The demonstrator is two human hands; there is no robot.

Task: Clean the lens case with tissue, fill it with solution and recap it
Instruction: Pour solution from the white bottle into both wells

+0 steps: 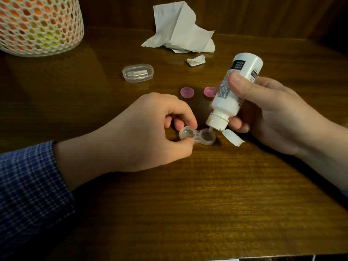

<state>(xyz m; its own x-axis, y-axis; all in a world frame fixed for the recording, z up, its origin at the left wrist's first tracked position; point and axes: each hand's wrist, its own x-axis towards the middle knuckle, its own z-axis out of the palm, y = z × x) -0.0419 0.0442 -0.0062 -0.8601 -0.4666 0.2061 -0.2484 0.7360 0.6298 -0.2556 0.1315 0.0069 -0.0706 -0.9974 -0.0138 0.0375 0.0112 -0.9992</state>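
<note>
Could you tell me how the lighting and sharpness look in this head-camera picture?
Head view: dim, warm light; a soft sheen on the dark wooden table; the white solution bottle and crumpled white tissue are brightest; bottle label blurred; corners fall into shadow; edges bow slightly.

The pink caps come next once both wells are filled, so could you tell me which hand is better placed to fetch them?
Probably the left. The right hand grips the solution bottle; the left hand only pinches the lens case, and the pink caps lie just beyond it.
</note>
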